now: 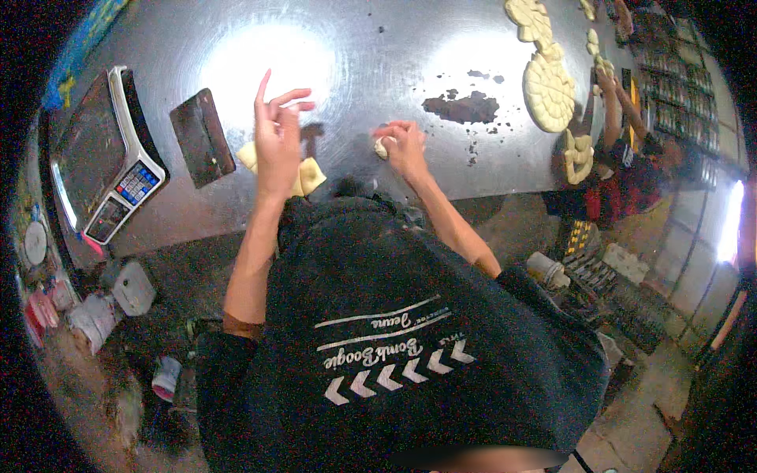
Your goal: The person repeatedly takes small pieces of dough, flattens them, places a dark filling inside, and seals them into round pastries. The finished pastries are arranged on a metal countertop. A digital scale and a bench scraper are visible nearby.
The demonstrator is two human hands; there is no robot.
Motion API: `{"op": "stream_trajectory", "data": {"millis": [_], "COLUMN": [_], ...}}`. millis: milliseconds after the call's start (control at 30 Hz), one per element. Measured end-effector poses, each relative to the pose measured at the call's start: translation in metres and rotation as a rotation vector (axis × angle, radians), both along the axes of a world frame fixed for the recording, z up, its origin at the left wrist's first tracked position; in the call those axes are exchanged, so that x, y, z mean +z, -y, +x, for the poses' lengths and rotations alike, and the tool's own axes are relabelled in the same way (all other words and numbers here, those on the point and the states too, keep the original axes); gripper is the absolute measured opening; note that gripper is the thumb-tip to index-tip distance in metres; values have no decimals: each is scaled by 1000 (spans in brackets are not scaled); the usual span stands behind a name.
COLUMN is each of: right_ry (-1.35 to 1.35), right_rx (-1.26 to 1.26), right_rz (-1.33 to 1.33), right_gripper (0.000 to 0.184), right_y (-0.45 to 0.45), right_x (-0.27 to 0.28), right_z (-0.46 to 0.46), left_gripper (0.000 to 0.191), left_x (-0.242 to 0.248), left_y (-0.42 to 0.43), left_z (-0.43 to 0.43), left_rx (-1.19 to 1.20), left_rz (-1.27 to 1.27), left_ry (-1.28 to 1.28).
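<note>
My left hand (279, 139) is raised over the metal worktable (355, 71), its fingers spread and nothing between them. Partly hidden below it lie pale yellow pieces of dough (310, 176), one showing on each side of the wrist. My right hand (403, 146) curls around a small lump of dough (381, 148) on the tabletop; its fingers are blurred. Left of my left hand lies a dark, flat rectangular blade (204, 139), which looks like a dough scraper.
A digital scale (127, 165) stands at the left. Dark patches (464, 108) mark the table on the right. Beyond them lie a round cluster of dough pieces (550, 94) and more dough (578, 156). A co-worker's hands (606, 80) handle dough at the far right.
</note>
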State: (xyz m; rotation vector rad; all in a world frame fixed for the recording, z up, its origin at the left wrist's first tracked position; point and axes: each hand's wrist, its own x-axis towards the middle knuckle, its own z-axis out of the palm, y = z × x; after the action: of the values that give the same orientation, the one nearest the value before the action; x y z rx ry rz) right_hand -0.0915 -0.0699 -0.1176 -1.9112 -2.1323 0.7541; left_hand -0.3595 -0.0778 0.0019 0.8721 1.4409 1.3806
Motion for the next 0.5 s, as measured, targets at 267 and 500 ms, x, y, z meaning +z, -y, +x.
{"op": "stream_trajectory", "data": {"millis": [267, 500], "right_ry": [328, 388], "right_rx": [148, 113], "right_rz": [421, 465], "right_gripper": [44, 49], "right_y": [-33, -47], "right_x": [-34, -46], "right_z": [-48, -60], "left_gripper": [53, 35], "left_x": [-61, -68], "left_y": [4, 14], "left_z": [-94, -94], "left_rx": [409, 587], "left_rz": [-30, -223], "left_ry": [-2, 32]}}
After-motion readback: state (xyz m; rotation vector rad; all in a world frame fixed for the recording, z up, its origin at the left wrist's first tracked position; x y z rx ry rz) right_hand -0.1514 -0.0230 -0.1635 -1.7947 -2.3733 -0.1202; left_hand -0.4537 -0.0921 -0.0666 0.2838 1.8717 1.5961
